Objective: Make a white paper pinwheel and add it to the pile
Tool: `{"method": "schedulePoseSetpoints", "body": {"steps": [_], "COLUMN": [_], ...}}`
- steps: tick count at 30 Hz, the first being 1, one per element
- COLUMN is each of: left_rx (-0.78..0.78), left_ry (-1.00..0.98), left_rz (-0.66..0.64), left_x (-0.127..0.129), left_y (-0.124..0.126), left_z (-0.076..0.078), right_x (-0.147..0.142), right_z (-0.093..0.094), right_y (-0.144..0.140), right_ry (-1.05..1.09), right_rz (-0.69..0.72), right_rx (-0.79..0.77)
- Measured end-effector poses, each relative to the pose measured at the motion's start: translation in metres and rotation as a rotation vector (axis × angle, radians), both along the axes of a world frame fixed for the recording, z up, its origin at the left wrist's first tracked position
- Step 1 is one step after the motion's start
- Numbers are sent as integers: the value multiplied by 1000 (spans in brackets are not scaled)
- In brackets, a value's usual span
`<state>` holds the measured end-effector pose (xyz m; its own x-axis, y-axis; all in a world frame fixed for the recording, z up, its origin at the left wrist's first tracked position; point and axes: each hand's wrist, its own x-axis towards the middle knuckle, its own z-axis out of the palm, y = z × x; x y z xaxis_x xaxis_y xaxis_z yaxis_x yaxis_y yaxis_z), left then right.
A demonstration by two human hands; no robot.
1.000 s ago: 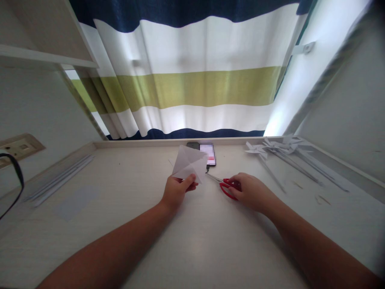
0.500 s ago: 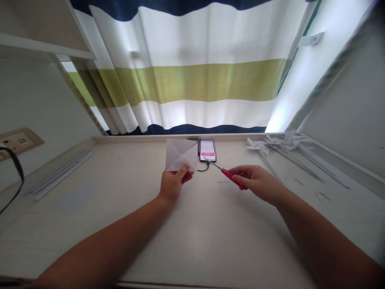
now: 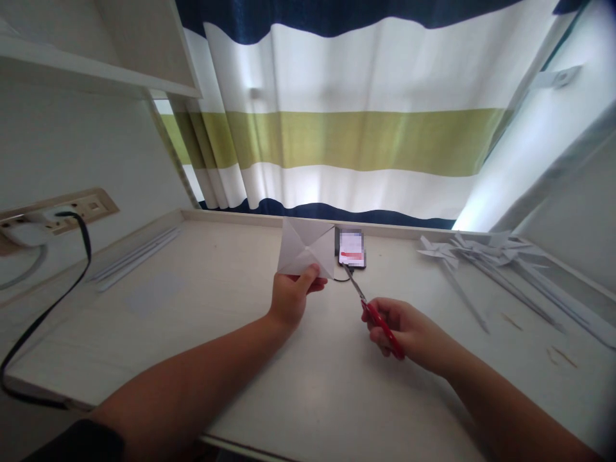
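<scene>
My left hand (image 3: 293, 294) pinches the lower edge of a white paper square (image 3: 305, 240), thumb in front and fingers behind. Diagonal creases cross the sheet, and a slit shows at its upper right corner. My right hand (image 3: 399, 327) is closed around the red handles of a pair of scissors (image 3: 380, 324). Their blades point up and left toward the phone and look closed, apart from the paper. Behind the blades a phone (image 3: 351, 248) with a lit, partly blurred screen lies on the table, a cable at its lower end.
Paper pinwheels (image 3: 440, 250) on long paper sticks lie at the right, near thin wooden bits (image 3: 564, 356). Several rolled paper sticks (image 3: 139, 256) and a pale sheet (image 3: 153, 294) lie at the left. A black cable (image 3: 89, 244) hangs from the wall socket (image 3: 91, 204).
The view has turned left. My right hand has drawn the scissors lower, toward me, with the blades now pointing more steeply upward. My left hand keeps hold of the paper square.
</scene>
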<state>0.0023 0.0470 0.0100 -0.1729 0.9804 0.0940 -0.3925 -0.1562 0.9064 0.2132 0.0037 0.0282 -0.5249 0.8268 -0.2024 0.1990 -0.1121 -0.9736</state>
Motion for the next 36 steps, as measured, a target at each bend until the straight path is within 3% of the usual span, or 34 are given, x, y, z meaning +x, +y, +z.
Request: {"method": "schedulePoseSetpoints", "body": {"steps": [14,20,36], "left_rx": [39,27,32], "left_ry": [40,53,73], "left_rz": [36,27,-7], "left_x": [-1,1,4], "left_y": [-3,-5,-7], "left_z": [3,4,1], "right_x": [-2,2,-4], "right_z": [8,4,-7], "right_y": [-3,-5,-5], "right_ry": [-212,-208,-174], "right_rz": [39,87,84], "right_rx": [48,122,-19]}}
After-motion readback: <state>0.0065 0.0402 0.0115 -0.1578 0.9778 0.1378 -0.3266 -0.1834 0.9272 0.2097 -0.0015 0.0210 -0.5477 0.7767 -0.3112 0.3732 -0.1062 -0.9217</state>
